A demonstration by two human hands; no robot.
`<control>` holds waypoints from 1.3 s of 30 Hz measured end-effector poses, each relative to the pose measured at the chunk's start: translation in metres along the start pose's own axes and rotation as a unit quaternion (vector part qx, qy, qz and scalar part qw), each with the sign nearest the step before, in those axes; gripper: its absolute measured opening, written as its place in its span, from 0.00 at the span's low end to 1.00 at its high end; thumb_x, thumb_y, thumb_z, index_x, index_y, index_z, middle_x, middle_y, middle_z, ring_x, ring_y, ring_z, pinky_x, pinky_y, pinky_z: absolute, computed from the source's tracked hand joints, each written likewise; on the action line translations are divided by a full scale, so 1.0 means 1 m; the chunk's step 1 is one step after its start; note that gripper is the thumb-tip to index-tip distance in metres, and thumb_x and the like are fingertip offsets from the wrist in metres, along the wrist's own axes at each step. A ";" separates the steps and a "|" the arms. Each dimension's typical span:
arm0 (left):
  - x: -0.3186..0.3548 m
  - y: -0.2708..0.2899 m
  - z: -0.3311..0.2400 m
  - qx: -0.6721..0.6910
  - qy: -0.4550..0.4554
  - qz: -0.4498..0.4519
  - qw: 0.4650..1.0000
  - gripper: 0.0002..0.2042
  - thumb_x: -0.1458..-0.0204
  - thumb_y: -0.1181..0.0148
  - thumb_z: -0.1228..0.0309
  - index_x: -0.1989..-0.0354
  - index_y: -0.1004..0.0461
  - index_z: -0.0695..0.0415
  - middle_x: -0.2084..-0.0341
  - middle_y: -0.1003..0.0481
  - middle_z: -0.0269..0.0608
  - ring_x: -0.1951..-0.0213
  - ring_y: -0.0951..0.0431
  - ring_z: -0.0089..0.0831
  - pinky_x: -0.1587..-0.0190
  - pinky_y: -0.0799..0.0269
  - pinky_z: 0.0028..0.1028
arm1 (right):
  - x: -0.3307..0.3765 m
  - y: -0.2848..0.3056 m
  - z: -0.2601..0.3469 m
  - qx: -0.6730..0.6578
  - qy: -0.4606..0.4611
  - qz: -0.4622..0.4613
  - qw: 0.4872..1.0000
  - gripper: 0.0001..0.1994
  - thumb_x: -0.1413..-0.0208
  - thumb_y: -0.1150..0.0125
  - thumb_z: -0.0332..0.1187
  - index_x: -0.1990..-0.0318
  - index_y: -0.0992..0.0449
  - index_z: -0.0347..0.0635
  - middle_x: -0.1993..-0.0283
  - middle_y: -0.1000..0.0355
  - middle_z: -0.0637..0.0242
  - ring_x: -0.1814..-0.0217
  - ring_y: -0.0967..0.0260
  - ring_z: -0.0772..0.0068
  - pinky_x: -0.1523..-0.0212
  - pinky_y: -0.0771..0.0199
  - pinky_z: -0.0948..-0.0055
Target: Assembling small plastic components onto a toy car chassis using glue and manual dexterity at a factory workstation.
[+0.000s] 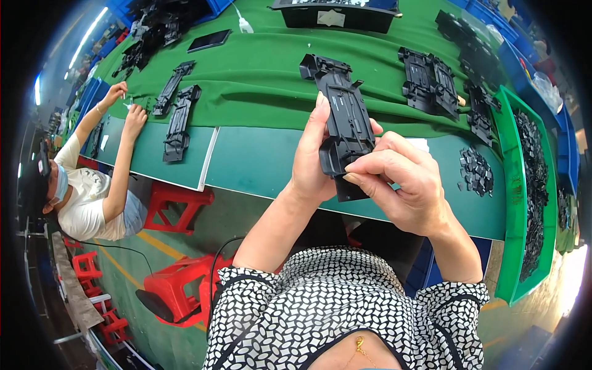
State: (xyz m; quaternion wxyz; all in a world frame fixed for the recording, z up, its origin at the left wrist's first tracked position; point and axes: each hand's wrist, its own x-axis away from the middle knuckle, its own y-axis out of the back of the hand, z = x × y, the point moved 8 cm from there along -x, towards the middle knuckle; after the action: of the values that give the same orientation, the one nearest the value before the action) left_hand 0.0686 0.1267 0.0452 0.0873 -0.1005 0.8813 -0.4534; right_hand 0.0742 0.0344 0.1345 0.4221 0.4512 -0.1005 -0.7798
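Note:
A long black plastic toy car chassis point(346, 111) is held up in front of me, over the near edge of the green table. My left hand point(313, 157) grips it along its left side, the thumb lying on its edge. My right hand point(404, 179) pinches at the chassis's near end, thumb and forefinger pressed together; any small part between them is too hidden to make out. To the right of my hands, a pile of small black pieces point(476, 172) lies on the table.
More black chassis point(428, 80) lie on the green cloth point(259, 92). A green crate point(515, 185) of small black parts stands at the right, a black bin point(336, 17) at the back. At the left sits a co-worker point(92, 191) with both hands at the table. Red stools point(179, 290) stand below.

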 end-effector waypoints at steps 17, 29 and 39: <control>-0.001 0.000 0.000 -0.021 -0.009 -0.014 1.000 0.23 0.39 0.67 0.49 0.59 0.34 0.57 0.67 0.25 0.45 0.65 0.24 0.28 0.60 0.26 0.28 | -0.002 -0.001 0.003 0.023 0.018 0.016 0.999 0.07 0.60 0.35 0.22 0.72 0.27 0.39 0.77 0.37 0.65 0.77 0.35 0.64 0.76 0.33 0.70; 0.000 -0.003 0.000 -0.024 -0.017 -0.028 0.999 0.22 0.39 0.66 0.49 0.58 0.34 0.56 0.67 0.25 0.44 0.66 0.24 0.28 0.60 0.26 0.28 | -0.001 -0.001 0.003 0.031 0.019 0.014 0.999 0.08 0.59 0.35 0.22 0.71 0.27 0.39 0.77 0.37 0.65 0.77 0.35 0.64 0.77 0.33 0.70; -0.002 -0.002 0.001 -0.021 -0.009 -0.021 1.000 0.22 0.39 0.65 0.50 0.59 0.33 0.56 0.68 0.25 0.42 0.67 0.23 0.27 0.61 0.25 0.27 | -0.001 -0.003 0.000 0.028 0.000 0.033 0.999 0.08 0.59 0.36 0.19 0.70 0.27 0.38 0.75 0.33 0.65 0.74 0.36 0.64 0.46 0.32 0.58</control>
State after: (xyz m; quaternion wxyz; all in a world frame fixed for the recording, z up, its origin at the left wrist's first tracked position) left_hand 0.0709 0.1252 0.0464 0.0840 -0.1247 0.8873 -0.4360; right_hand 0.0731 0.0370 0.1337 0.4349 0.4595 -0.1376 -0.7621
